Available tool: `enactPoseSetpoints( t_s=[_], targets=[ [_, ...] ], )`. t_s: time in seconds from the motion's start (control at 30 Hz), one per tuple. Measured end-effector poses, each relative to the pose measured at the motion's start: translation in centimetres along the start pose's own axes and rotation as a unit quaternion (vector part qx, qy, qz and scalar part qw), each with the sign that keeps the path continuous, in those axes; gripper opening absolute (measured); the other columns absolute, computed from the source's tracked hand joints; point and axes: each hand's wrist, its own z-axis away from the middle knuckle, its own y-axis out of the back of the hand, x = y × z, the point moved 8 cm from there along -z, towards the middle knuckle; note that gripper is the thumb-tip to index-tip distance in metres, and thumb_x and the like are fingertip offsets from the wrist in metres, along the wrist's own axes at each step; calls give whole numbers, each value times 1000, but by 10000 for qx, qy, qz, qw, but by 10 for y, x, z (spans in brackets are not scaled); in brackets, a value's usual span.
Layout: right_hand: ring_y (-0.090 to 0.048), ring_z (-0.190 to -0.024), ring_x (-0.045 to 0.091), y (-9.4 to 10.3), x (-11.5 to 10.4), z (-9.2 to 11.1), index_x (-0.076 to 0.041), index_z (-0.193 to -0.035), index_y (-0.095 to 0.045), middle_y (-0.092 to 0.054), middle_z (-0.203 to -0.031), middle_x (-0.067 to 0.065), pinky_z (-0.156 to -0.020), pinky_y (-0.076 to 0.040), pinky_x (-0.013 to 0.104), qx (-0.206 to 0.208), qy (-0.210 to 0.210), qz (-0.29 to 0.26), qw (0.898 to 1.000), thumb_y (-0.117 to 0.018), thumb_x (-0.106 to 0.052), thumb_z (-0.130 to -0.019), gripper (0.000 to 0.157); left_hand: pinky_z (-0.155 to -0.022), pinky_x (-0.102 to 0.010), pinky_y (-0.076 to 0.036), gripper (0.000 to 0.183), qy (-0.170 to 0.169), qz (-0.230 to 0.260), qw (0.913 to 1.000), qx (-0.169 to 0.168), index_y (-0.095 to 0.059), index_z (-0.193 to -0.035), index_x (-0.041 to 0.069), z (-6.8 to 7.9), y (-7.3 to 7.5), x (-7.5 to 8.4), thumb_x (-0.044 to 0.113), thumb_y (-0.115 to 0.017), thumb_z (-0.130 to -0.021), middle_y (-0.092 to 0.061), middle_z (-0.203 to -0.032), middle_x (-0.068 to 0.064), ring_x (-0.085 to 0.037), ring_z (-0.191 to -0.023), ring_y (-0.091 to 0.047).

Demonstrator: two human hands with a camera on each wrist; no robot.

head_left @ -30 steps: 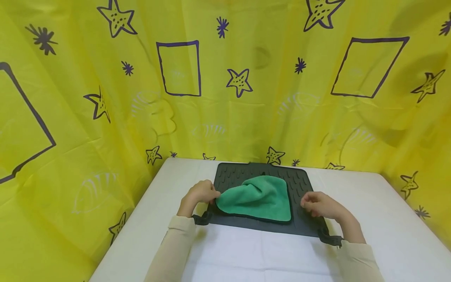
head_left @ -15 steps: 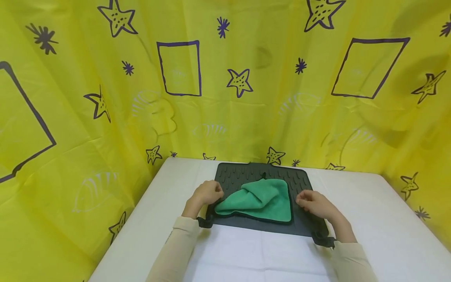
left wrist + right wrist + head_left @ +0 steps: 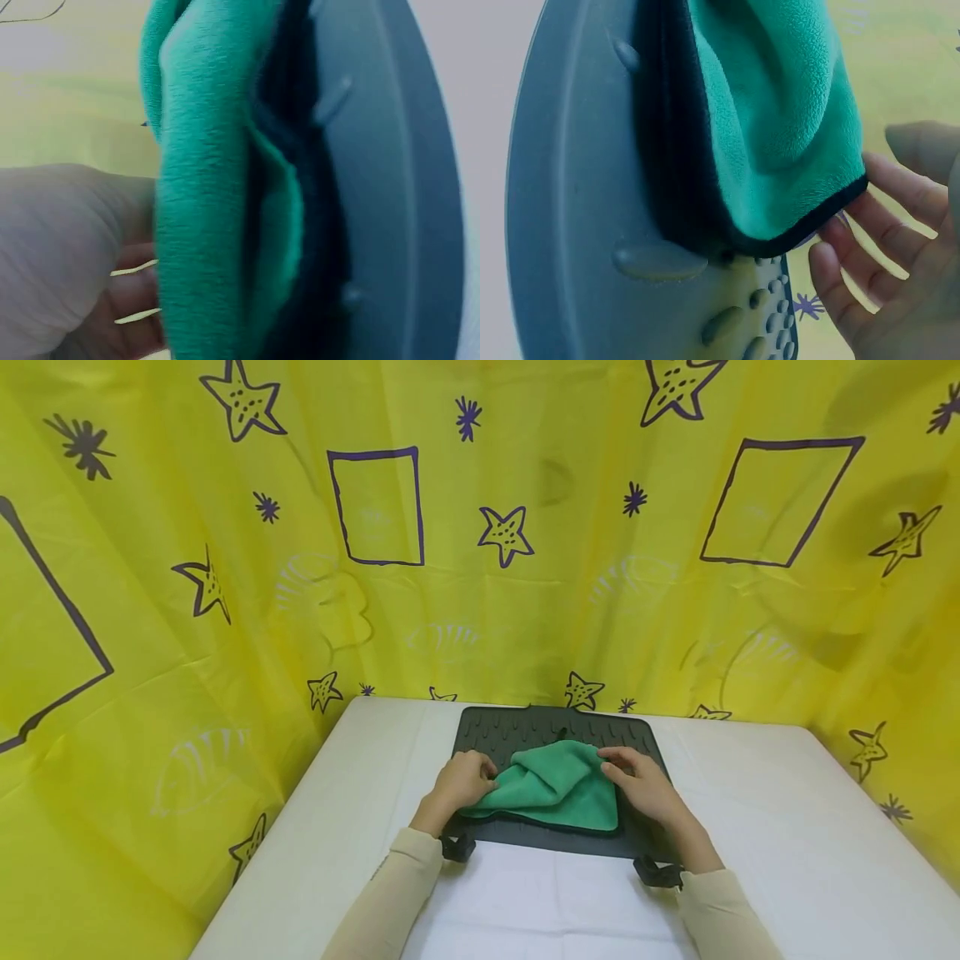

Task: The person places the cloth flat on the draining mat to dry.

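Note:
A green plush cloth [image 3: 558, 785] with a black edge lies rumpled on a dark grey ridged mat [image 3: 495, 731]. My left hand [image 3: 462, 781] is over the cloth's left end, fingers bent down towards it. In the left wrist view its fingertips are hidden behind the cloth, so I cannot tell whether they pinch it. My right hand [image 3: 637, 781] reaches the cloth's upper right corner with its fingers spread and loosely bent. In the right wrist view the fingertips [image 3: 874, 165] are right at the black-edged corner, and the thumb stands apart from it.
The mat lies on a white table [image 3: 390, 735] near its far edge. A yellow curtain [image 3: 465, 602] with purple stars and frames hangs behind and along both sides. Black straps [image 3: 459, 847] sit at both wrists.
My left hand has moved right, from the mat's left edge onto the cloth's left end. My right hand has moved left to the cloth's upper right corner. The cloth's top has settled slightly lower.

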Motion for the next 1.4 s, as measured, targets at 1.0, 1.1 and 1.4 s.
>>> enactPoseSetpoints(
  t_s=[1.0,1.1,1.4],
  targets=[
    [-49,-64,14,-16,10,-1,-4,-93,-67,-53,-64,-1,-56,-39,26,-394,-595,517,9961,-58,-16,-93,15,-43,-22,-23,51,180,-13,9930,-1166,-43,-46,17,13,-9,7,31,-72,-85,-31,-44,9,-7,-42,-29],
    [-49,-65,14,-11,11,-2,-4,-94,-65,-54,-67,0,-56,-40,26,-264,-569,594,9963,-57,-18,-95,16,-43,-23,-21,54,224,43,9924,-1210,-40,-44,17,13,-9,5,32,-73,-85,-27,-43,9,-7,-41,-26],
    [-48,-75,20,22,14,1,-1,-103,-58,-54,-86,11,-60,-41,28,615,-779,160,9949,-47,-19,-98,22,-51,-24,-34,33,141,570,9973,-440,-58,-64,13,7,14,-3,31,-66,-90,-49,-59,5,-11,-55,-45]
  ],
)
